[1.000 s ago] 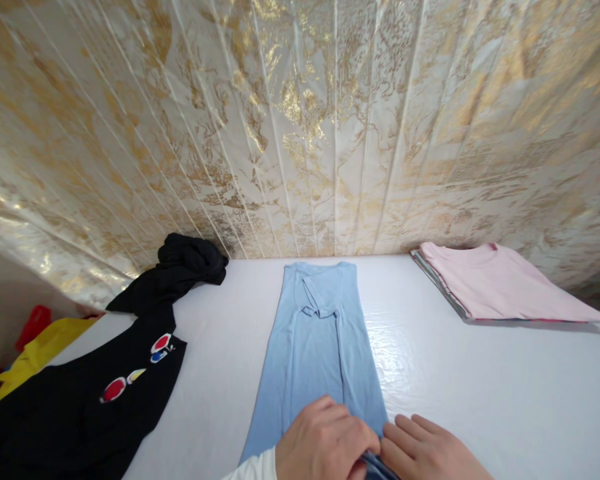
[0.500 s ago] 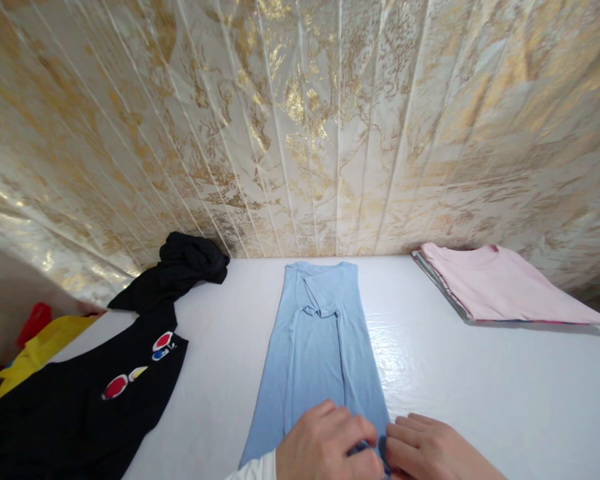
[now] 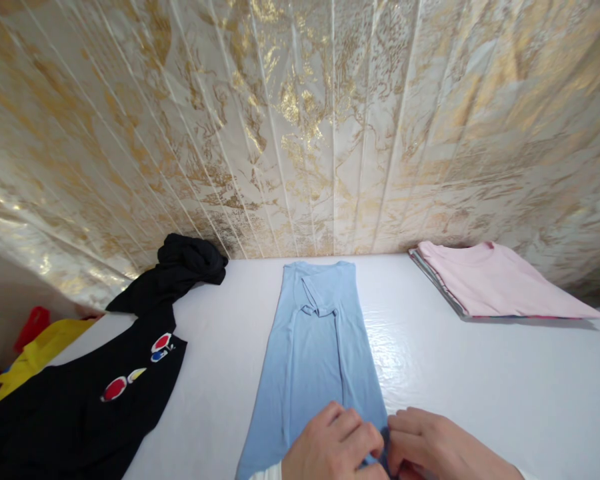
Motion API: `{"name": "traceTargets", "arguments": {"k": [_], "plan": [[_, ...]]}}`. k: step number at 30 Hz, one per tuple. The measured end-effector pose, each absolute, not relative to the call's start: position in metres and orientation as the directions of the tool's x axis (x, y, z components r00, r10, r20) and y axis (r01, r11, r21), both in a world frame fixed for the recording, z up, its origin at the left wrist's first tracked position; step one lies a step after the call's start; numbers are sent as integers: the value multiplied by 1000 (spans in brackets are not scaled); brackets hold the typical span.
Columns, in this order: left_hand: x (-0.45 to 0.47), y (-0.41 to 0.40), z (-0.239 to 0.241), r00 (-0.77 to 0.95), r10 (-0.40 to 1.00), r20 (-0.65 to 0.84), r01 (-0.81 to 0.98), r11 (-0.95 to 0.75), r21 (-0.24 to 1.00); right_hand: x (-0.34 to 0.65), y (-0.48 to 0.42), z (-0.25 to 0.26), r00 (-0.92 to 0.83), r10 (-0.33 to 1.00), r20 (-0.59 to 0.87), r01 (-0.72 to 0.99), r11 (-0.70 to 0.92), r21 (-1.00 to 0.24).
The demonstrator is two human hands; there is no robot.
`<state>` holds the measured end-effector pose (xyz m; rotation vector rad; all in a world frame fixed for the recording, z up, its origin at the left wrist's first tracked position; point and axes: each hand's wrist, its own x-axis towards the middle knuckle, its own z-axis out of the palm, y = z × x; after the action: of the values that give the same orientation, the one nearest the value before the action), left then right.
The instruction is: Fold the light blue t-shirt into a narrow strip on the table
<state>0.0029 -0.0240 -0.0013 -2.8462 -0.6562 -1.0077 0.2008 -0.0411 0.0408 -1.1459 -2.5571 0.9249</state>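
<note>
A light blue garment lies lengthwise on the white surface, its sides folded inward, with a small folded flap near its far end. My left hand is closed on the garment near its right edge at the bottom of the view; a bit of blue cloth shows between the fingers. Close beside it, my right hand has its fingers curled in on the same edge. The cloth under both hands is partly hidden, and the garment's near end lies beyond the view.
A pink shirt tops a folded stack at the back right. On the left lie a black garment with coloured prints, a bunched black cloth and a yellow cloth. A gold-patterned curtain hangs behind the white surface.
Both hands remain at the blue garment's right edge, with the right hand shifted slightly and its fingers more curled. The view has moved a little; the other clothes lie as before.
</note>
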Motion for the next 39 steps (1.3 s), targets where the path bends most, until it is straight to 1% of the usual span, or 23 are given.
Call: {"name": "traceTargets", "arguments": {"k": [3, 6, 8, 11, 13, 16, 20, 23, 27, 29, 32, 35, 39], "plan": [[-4, -24, 1, 681, 355, 641, 411, -909, 67, 203, -35, 43, -681, 731, -45, 602, 524, -602], [-8, -25, 3, 679, 381, 628, 392, -911, 129, 204, -24, 46, -669, 743, -3, 608, 545, -577], [-10, -26, 2, 690, 415, 593, 401, -901, 164, 203, -13, 47, -671, 741, 39, 611, 581, -538], [-10, -28, -1, 704, 436, 561, 429, -890, 154, 197, 5, 47, -676, 731, 87, 626, 633, -456], [-9, -29, -3, 689, 445, 572, 439, -884, 159, 190, 16, 46, -672, 736, 82, 660, 645, -386], [-9, -29, -7, 678, 452, 580, 440, -881, 172, 180, 28, 43, -671, 741, 37, 704, 652, -281], [-9, -27, -9, 704, 463, 539, 441, -880, 179, 174, 31, 40, -691, 723, 23, 705, 680, -204], [-10, -27, -7, 688, 485, 540, 437, -871, 226, 174, 31, 37, -696, 717, 42, 700, 690, -184], [-12, -28, -3, 716, 478, 509, 429, -876, 220, 175, 35, 36, -675, 733, 86, 713, 678, -177], [-13, -29, -1, 721, 497, 484, 438, -867, 239, 175, 38, 36, -662, 742, 109, 722, 670, -173], [-15, -29, -1, 724, 499, 476, 418, -867, 273, 175, 40, 34, -659, 743, 117, 724, 669, -168], [-15, -28, -2, 727, 479, 491, 389, -877, 281, 177, 41, 31, -656, 744, 127, 725, 668, -165], [-15, -28, -4, 709, 517, 480, 392, -854, 342, 178, 42, 27, -641, 756, 133, 738, 655, -165]]}}
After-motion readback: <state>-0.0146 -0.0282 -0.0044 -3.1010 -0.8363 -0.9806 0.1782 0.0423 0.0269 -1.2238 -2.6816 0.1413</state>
